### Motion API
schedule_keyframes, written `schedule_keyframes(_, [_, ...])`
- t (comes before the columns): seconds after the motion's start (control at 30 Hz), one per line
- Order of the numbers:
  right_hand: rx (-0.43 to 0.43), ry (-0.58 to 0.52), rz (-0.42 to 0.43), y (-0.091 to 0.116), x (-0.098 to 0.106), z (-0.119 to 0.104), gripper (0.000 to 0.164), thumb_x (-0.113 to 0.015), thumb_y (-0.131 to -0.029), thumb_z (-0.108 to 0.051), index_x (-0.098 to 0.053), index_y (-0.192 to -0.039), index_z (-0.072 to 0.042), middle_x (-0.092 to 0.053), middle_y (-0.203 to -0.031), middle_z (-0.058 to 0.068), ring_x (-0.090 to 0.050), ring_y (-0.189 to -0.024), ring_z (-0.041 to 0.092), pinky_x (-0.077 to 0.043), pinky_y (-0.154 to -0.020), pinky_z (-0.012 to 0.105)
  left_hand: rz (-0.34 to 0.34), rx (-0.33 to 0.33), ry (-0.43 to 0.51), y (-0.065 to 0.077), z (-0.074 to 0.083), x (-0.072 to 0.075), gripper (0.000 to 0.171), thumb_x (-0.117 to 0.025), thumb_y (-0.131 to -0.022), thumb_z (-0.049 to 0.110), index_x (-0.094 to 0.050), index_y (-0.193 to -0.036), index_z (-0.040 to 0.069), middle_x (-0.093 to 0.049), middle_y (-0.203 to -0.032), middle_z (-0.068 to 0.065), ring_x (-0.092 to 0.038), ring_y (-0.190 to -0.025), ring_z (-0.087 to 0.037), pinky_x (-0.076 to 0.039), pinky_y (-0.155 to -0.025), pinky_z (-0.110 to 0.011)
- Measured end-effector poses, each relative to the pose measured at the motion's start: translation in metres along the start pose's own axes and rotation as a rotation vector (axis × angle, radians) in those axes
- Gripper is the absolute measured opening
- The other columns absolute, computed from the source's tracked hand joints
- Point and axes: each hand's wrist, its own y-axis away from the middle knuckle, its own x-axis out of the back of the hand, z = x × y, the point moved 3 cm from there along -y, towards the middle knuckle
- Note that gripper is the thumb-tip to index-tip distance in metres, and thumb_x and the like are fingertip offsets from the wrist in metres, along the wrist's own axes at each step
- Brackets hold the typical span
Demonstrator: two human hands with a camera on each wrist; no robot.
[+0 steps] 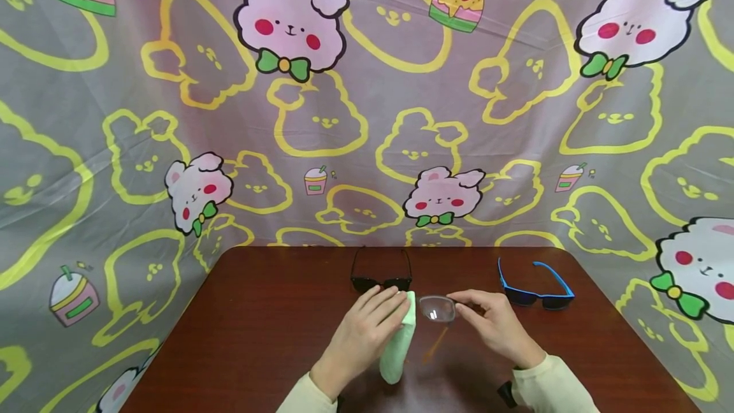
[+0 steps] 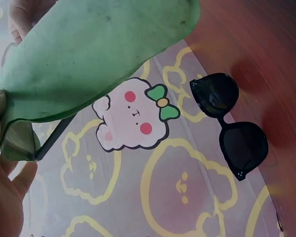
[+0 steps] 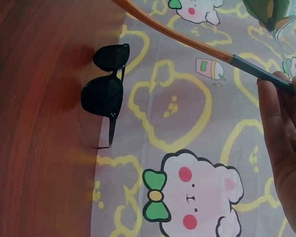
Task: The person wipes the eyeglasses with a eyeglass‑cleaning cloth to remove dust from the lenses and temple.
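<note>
Head: clear-lensed, orange-templed glasses (image 1: pixel 438 309) are spanning between the fingers of left hand (image 1: pixel 365 329) and right hand (image 1: pixel 497 322). Left wrist: left fingers are pinching soft, pale-green cloth (image 2: pixel 98 59) around one lens (image 2: pixel 19 138); light pressure should suit. Right wrist: right fingers are clamping the temple's dark end (image 3: pixel 251 66), ideally steadily.

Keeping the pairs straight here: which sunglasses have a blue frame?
The blue-framed sunglasses to the right of the right hand; the black sunglasses beyond the left hand show no blue.
</note>
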Motion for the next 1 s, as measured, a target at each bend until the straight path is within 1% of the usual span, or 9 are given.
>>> schedule_keyframes(0.23, [-0.012, -0.005, -0.008, 0.001, 0.003, 0.001, 0.021, -0.064, -0.08, 0.015, -0.068, -0.098, 0.006, -0.07, -0.087, 0.011, -0.066, -0.075, 0.013, -0.05, -0.061, 0.02, 0.007, -0.013, -0.032, 0.004, -0.004, 0.002, 0.035, -0.039, -0.102, 0.022, -0.064, -0.12, 0.006, -0.061, -0.124, -0.007, -0.055, -0.117, -0.024, -0.039, -0.1, -0.042])
schedule_keyframes(0.47, [-0.036, -0.042, 0.001, 0.002, 0.006, 0.003, 0.021, -0.063, -0.08, 0.015, -0.068, -0.098, 0.005, -0.07, -0.086, 0.011, -0.064, -0.07, 0.012, -0.049, -0.056, 0.023, 0.027, 0.018, -0.041, 0.008, -0.008, 0.005, 0.035, -0.039, -0.102, 0.023, -0.064, -0.119, 0.006, -0.061, -0.124, -0.007, -0.055, -0.117, -0.024, -0.041, -0.098, -0.042])
schedule_keyframes(0.53, [-0.029, -0.052, 0.007, 0.003, 0.006, 0.003, 0.022, -0.063, -0.08, 0.016, -0.068, -0.098, 0.006, -0.07, -0.086, 0.012, -0.063, -0.07, 0.012, -0.049, -0.055, 0.023, 0.038, 0.035, -0.045, 0.009, -0.008, 0.005, 0.035, -0.039, -0.102, 0.023, -0.064, -0.119, 0.006, -0.061, -0.123, -0.007, -0.056, -0.116, -0.024, -0.042, -0.097, -0.042])
schedule_keyframes(0.73, [-0.013, -0.071, 0.02, 0.004, 0.007, 0.006, 0.022, -0.063, -0.079, 0.017, -0.067, -0.098, 0.007, -0.069, -0.086, 0.014, -0.063, -0.07, 0.01, -0.049, -0.056, 0.022, 0.106, 0.065, -0.071, 0.012, -0.008, 0.004, 0.035, -0.04, -0.102, 0.022, -0.065, -0.117, 0.004, -0.062, -0.122, -0.009, -0.059, -0.111, -0.024, -0.045, -0.094, -0.04])
schedule_keyframes(1.0, [-0.018, -0.099, 0.017, 0.004, 0.007, 0.006, 0.022, -0.061, -0.08, 0.018, -0.066, -0.099, 0.008, -0.069, -0.084, 0.015, -0.063, -0.069, 0.012, -0.049, -0.054, 0.022, 0.14, 0.087, -0.045, 0.012, -0.006, 0.003, 0.035, -0.039, -0.102, 0.021, -0.064, -0.117, 0.001, -0.062, -0.121, -0.012, -0.06, -0.11, -0.025, -0.047, -0.091, -0.039])
